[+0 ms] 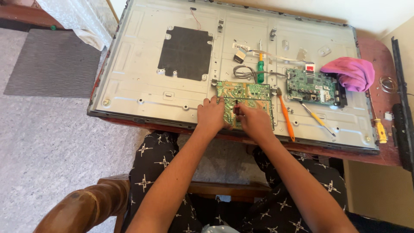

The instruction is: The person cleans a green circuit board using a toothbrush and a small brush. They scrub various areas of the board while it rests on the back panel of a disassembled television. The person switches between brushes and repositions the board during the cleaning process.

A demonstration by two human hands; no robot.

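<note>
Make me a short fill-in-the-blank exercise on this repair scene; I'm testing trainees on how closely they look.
1. Both hands, the left hand and the right hand, rest on the ____ circuit board.
2. The cloth bunched at the panel's right end is ____.
3. The long screwdriver just right of the hands has an ____ handle.
4. The dark rectangular pad lies to the ____ of the boards.

Missing words: green; pink; orange; left

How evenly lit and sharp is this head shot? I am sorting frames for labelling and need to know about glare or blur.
Head view: soft, even daylight, with mild sheen but no hard glare on the metal back panel; left hand and right hand cast faint shadows on the green circuit board; edges bow slightly from the wide lens; focus sharp.
</note>
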